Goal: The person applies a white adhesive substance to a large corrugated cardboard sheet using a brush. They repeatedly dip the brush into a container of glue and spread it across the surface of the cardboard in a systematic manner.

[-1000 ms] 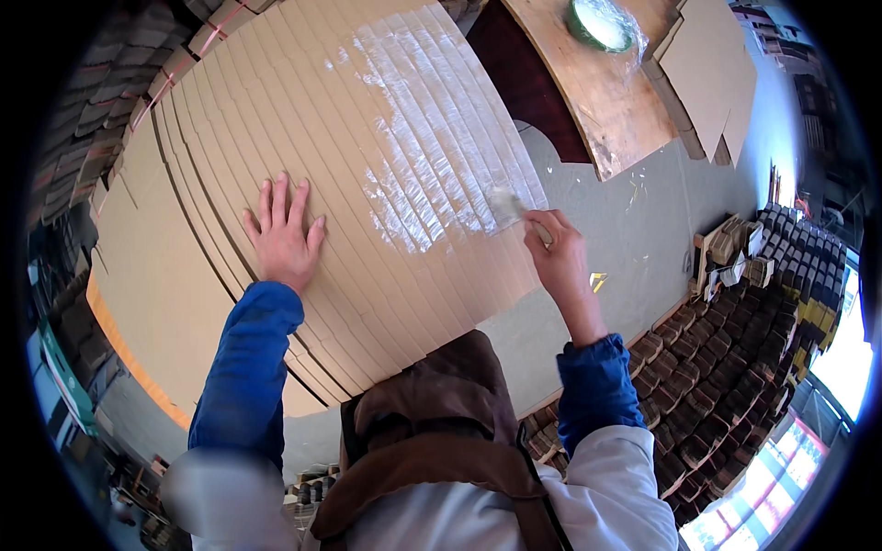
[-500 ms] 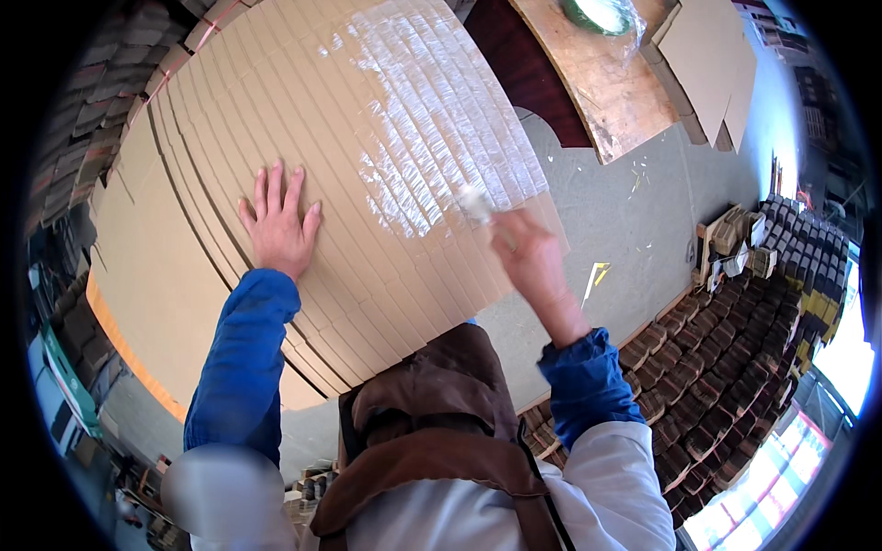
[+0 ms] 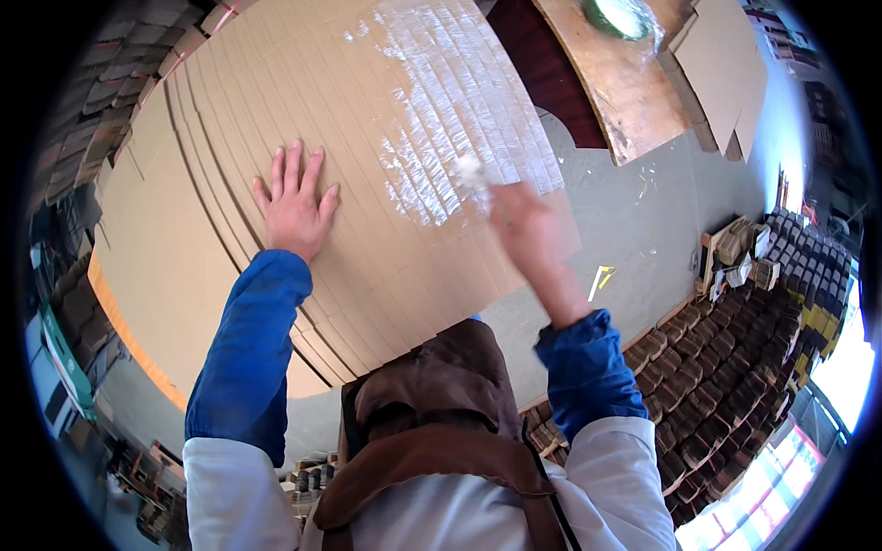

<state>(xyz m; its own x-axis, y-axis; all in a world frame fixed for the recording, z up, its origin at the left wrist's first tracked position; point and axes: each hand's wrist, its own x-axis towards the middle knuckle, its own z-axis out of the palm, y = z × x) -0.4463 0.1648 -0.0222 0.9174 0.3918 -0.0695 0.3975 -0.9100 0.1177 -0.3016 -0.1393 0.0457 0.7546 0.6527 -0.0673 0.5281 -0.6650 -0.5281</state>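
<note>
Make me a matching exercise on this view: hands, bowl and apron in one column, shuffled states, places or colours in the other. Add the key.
1. Left hand
2. Right hand
3. Bowl
4. Apron

A. Green, on a wooden board
B. Spread flat on cardboard
C. Brown
D. Gripping a white-tipped tool

Pairs: 1-B, 2-D, 3-A, 4-C

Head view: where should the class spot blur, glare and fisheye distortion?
Head view, middle: right hand and brush blurred, left hand crisper; head view, upper middle: white coating glints in streaks; head view, right edge: bright opening washed out by glare; head view, overall: outline of the cardboard bows.
</note>
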